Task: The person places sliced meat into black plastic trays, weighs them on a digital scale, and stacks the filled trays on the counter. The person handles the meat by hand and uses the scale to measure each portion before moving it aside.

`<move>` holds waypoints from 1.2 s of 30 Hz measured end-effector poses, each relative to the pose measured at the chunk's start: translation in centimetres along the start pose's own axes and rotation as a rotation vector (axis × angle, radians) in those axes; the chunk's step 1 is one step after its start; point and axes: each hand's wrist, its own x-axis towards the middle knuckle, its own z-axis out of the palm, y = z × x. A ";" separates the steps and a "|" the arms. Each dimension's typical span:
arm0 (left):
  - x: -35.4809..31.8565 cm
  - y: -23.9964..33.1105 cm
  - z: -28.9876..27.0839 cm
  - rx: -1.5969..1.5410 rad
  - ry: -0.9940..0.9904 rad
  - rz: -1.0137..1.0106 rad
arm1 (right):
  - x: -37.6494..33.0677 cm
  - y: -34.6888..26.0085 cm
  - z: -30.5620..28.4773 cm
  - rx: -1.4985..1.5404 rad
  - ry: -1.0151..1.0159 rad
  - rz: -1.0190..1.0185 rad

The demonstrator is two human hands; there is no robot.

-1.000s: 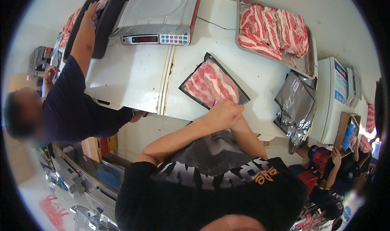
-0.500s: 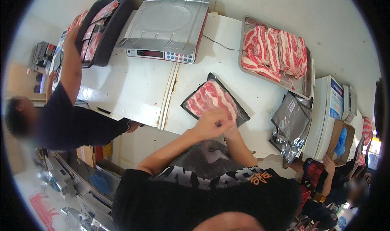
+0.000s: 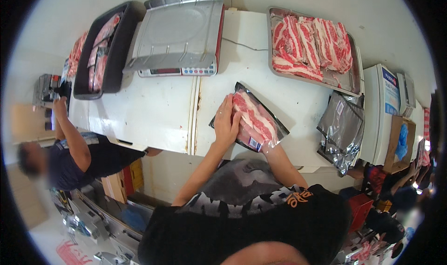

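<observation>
Two hands on a pack of meat

The meat pack (image 3: 251,123) lies flat on the white counter (image 3: 153,116). The left hand (image 3: 226,123) rests flat on its left edge, fingers straight. The right hand (image 3: 269,146) grips the pack's near corner. Both arms reach forward, just below the scale (image 3: 179,32).

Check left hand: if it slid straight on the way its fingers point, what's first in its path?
The left hand lies flat on the black tray of sliced meat, fingers pointing up the white table. Straight on looks like bare tabletop, then probably the scale; depth is unclear.
</observation>
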 end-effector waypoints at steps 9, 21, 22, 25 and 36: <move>0.5 0.4 -0.3 0.055 -0.059 -0.001 | 1.3 0.3 -1.4 0.159 -0.047 -0.046; 0.0 -0.2 0.5 0.215 -0.085 0.090 | -6.3 -1.7 1.8 0.368 0.211 -0.091; 0.0 -0.3 0.4 0.240 -0.088 0.102 | -6.1 -1.6 2.0 0.383 0.182 -0.108; 0.1 -0.2 0.5 0.271 -0.097 0.124 | -5.8 -2.6 0.3 0.377 0.151 -0.138; 0.4 -0.9 0.7 0.203 -0.105 0.141 | -11.3 -6.1 -1.8 -0.073 0.228 -0.198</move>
